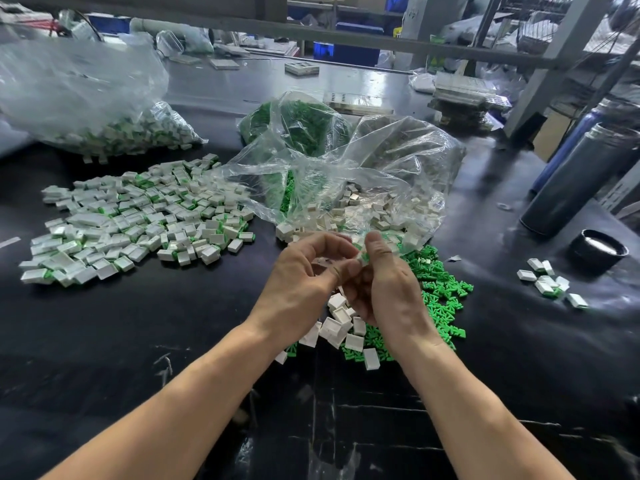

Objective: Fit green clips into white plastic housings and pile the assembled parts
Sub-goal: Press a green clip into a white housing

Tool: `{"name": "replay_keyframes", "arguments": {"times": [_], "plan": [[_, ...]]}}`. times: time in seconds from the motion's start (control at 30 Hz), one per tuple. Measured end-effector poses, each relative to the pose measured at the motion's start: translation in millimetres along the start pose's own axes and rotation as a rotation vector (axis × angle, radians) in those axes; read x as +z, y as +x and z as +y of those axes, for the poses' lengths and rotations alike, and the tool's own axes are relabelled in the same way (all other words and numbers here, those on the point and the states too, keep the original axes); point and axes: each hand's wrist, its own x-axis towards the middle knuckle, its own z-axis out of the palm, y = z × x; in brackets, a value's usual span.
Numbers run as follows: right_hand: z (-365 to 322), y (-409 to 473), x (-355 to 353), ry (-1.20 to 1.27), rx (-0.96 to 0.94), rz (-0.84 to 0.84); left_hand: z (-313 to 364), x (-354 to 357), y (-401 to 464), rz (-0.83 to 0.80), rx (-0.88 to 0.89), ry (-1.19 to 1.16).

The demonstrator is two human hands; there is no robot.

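Two hands meet over the black counter. The left hand and the right hand each have a curled grip, pinching together one small white housing; the piece is mostly hidden. Under them lie about ten loose white housings on a heap of green clips, too many to count. One big pile of assembled parts lies left. Three clear bags stand behind, and six assembled pieces lie right.
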Motion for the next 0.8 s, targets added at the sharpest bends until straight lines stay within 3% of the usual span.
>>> {"name": "replay_keyframes", "arguments": {"times": [0.37, 0.8], "plan": [[17, 15, 8, -0.113, -0.027, 0.162, -8, 11, 0, 0.021, -0.013, -0.001], [18, 18, 10, -0.139, -0.106, 0.187, -12, 10, 1, 0.051, -0.026, -0.006]]}}
